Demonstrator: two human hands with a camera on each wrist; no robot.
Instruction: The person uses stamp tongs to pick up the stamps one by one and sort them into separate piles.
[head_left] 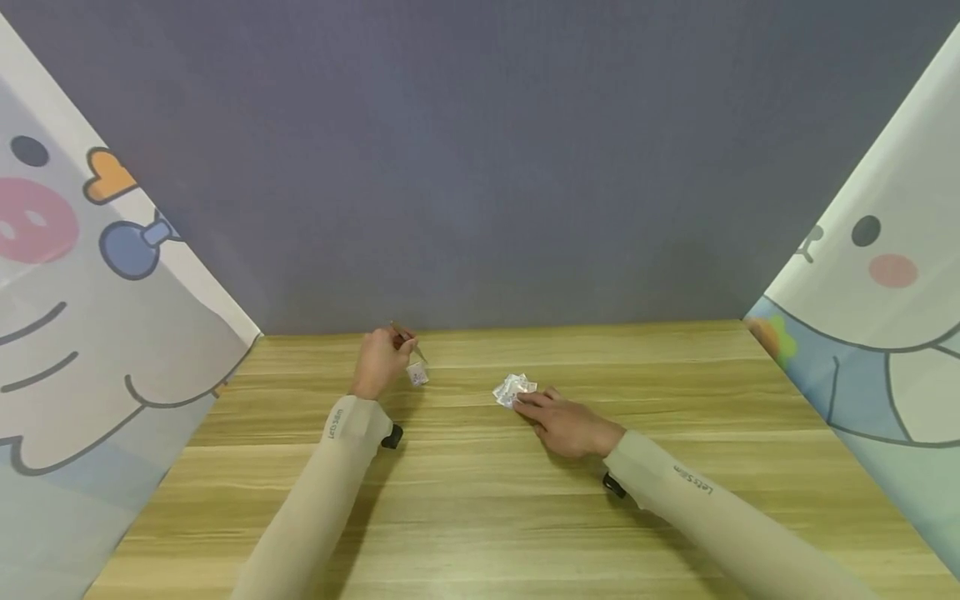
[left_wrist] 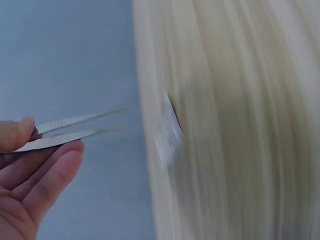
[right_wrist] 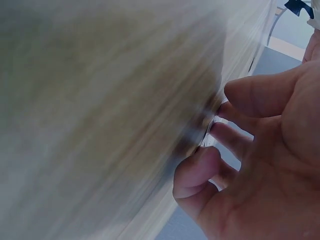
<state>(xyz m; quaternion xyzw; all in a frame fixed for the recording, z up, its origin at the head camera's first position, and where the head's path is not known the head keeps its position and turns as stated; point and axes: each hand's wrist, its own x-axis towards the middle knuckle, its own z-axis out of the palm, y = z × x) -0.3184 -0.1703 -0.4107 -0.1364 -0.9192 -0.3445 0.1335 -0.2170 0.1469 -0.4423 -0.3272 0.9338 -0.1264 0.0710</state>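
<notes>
Behind the wood-grain table (head_left: 465, 517) stands a grey panel (head_left: 480, 167); the left panel (head_left: 105, 333) and right panel (head_left: 877, 333) bear cartoon animals (head_left: 37, 223).

I saw the head camera look forward and down, from well back, across the table (head_left: 465, 508) to the grey panel (head_left: 480, 167). The left wrist's, turned sideways, sat near the tweezers (left_wrist: 65, 122), which both views shared; the right wrist's looked low along the table, close beside the right hand (right_wrist: 265, 175).
</notes>
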